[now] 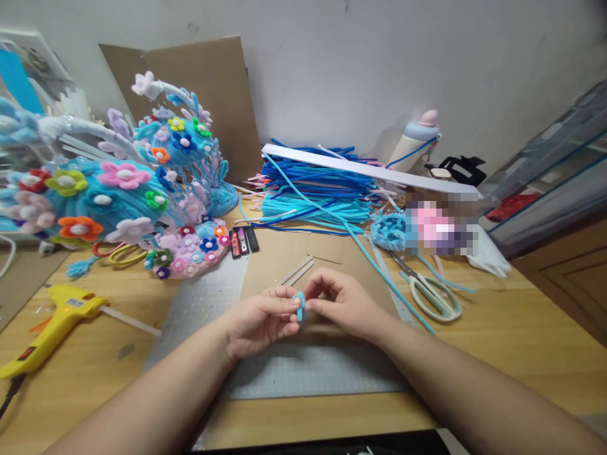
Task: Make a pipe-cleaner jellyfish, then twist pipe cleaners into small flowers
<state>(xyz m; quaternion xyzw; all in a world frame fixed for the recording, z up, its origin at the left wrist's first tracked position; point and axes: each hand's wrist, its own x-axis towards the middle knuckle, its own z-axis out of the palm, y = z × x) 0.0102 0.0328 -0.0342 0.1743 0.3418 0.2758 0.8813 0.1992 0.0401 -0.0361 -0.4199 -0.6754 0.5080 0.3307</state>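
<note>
While both hands meet above the brown cardboard sheet (284,256), the left hand (258,322) and right hand (344,303) each pinch a small light-blue fuzzy pipe-cleaner piece (299,306) between fingertips. Pale green scissors (434,294) lie right of the cardboard, a yellow glue gun (52,322) well left of it.

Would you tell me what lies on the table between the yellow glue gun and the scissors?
In the head view, between the yellow glue gun and the scissors lie the grey mat and both hands, pinching a small blue piece.
</note>
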